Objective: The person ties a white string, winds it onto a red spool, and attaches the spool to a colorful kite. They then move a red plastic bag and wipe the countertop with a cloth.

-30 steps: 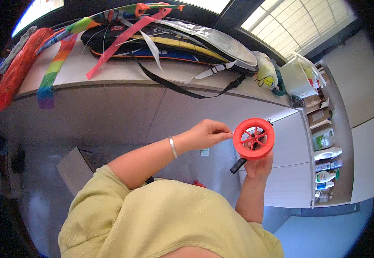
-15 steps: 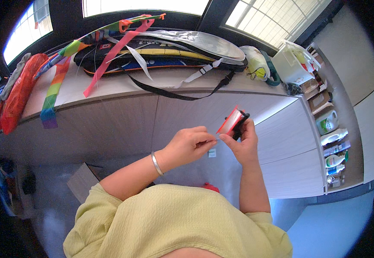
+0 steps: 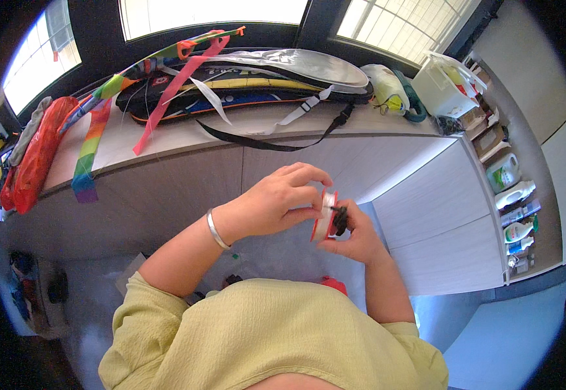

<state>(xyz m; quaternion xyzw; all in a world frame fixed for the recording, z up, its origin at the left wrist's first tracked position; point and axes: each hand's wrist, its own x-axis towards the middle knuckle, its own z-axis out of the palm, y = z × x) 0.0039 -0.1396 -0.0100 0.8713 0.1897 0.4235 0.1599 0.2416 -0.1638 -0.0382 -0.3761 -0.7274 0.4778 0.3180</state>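
A kite line reel [image 3: 323,224] with red rims, white line wound on it and black fittings is held up in front of my chest. From its right side my right hand [image 3: 358,239] grips it, thumb below and fingers behind the black part. My left hand [image 3: 282,200], a silver bangle on its wrist, has bent fingers around the reel's upper left edge. Its index finger and thumb are apart with the rim between them. Whether a loose line end lies in these fingers is too small to make out.
Along the window, a cabinet top [image 3: 120,162] bears a long black bag [image 3: 231,97], a rainbow kite tail [image 3: 88,156], a pink ribbon [image 3: 166,107] and a red plastic bundle [image 3: 45,156]. At right are a white bin [image 3: 439,88] and shelved bottles [image 3: 505,172].
The reel has come down and left, turning more upright. My left hand has gone from a pinch beside the reel to reaching onto its upper edge. My right hand has lowered with it.
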